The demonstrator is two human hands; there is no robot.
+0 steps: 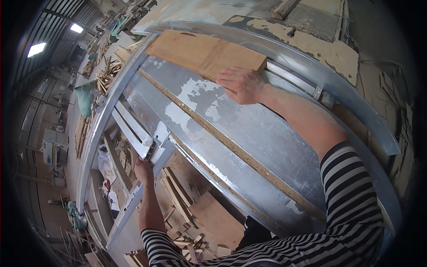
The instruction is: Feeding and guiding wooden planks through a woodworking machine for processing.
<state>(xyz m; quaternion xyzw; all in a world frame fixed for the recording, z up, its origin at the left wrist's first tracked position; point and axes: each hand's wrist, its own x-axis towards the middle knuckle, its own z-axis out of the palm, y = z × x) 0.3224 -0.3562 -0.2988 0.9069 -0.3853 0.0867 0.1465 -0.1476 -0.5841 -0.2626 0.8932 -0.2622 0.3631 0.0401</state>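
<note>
My right hand (241, 84) lies flat with fingers spread on the near corner of a brown wooden board (200, 51), pressing it against the worn grey metal saw table (262, 133). A long strip slot runs diagonally across that table. My left hand (143, 170) is lower left, closed around the end of a grey metal rail (133, 131) on the machine's frame. Both forearms come from striped sleeves at the bottom.
A curved metal fence (311, 66) borders the table's far side. Wood offcuts (187, 213) lie on the floor under the frame. Piles of wooden pieces (104, 75) and a green sack (85, 98) sit to the left. Dusty boards lie beyond the fence.
</note>
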